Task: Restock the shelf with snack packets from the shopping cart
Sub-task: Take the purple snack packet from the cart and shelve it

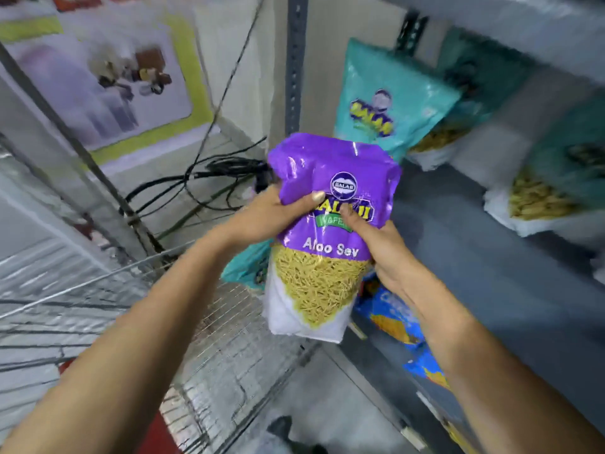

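A purple Aloo Sev packet with yellow sev showing through its lower window is upright in the middle of the view. My left hand grips its left side, thumb on the front. My right hand grips its right side, thumb on the logo. The packet hangs above the wire shopping cart and left of the grey shelf. On the shelf stand teal snack packets, one at the back and others to the right. A teal packet lies in the cart behind my left wrist.
A grey perforated shelf post rises just behind the purple packet. Black cables hang on the wall at left under a poster. Blue packets sit on a lower shelf under my right forearm. An upper shelf board overhangs.
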